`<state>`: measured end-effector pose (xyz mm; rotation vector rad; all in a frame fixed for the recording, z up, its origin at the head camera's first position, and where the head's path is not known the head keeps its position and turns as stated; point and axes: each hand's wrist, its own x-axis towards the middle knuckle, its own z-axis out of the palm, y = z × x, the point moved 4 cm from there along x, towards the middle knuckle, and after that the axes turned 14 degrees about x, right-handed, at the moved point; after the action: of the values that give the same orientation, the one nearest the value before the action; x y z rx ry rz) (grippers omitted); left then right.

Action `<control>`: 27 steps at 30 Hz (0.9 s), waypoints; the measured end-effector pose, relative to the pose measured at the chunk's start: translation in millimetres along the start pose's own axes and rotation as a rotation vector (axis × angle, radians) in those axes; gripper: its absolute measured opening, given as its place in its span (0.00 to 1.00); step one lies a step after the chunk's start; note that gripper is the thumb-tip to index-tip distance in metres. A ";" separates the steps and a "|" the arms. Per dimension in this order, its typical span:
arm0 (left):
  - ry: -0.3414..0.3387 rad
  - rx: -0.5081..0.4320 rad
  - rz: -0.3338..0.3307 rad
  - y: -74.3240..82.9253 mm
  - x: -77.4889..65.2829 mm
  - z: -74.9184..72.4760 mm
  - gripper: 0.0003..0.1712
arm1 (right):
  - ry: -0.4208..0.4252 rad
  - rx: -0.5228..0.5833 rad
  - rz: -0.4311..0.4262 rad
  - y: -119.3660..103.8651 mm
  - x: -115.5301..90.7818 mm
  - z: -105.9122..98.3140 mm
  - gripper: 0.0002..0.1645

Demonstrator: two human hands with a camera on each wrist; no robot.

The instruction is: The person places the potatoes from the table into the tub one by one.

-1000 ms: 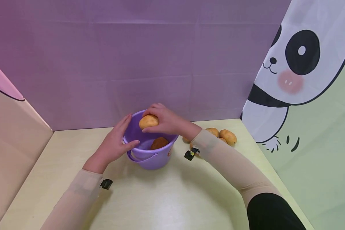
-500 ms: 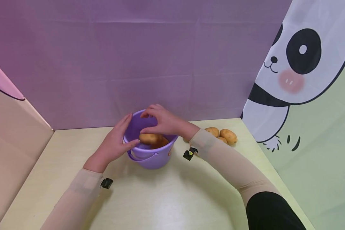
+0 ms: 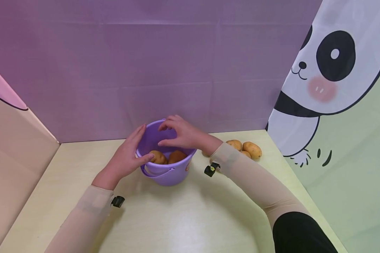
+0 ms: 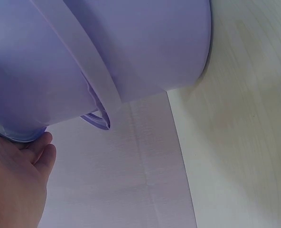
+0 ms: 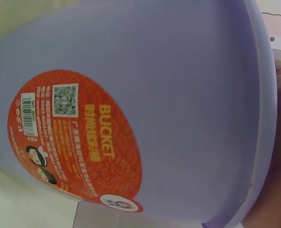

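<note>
Watching from afar, I see the right hand spread and holding nothing at the mouth of the bucket, where two potatoes lie, and the left hand gripping it, so slackening there could, I judge, let a knock tip it.
</note>
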<state>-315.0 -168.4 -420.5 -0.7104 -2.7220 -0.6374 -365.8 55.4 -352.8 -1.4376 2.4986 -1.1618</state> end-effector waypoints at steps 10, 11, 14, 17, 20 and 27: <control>0.011 -0.003 0.005 -0.7 -0.3 0.3 0.60 | 0.048 0.016 -0.004 4.6 -10.5 -9.0 0.27; 0.011 -0.002 0.003 -0.7 -0.2 0.4 0.59 | 0.060 0.021 -0.007 5.0 -12.8 -10.9 0.27; 0.009 -0.003 0.003 -0.8 0.2 0.6 0.59 | 0.098 0.049 -0.016 8.0 -21.0 -16.2 0.25; 0.012 -0.004 0.004 -1.1 0.2 0.7 0.59 | 0.130 0.070 -0.020 12.0 -30.7 -21.3 0.23; 0.019 -0.007 0.006 -1.0 0.4 0.7 0.60 | 0.150 0.082 -0.006 17.1 -41.7 -26.5 0.22; 0.022 -0.013 0.005 -0.6 0.0 1.4 0.60 | 0.189 0.118 0.053 24.2 -70.7 -38.5 0.18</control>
<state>-315.4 -168.3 -421.9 -0.7083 -2.6978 -0.6583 -357.4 138.5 -362.6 -1.2807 2.5191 -1.4714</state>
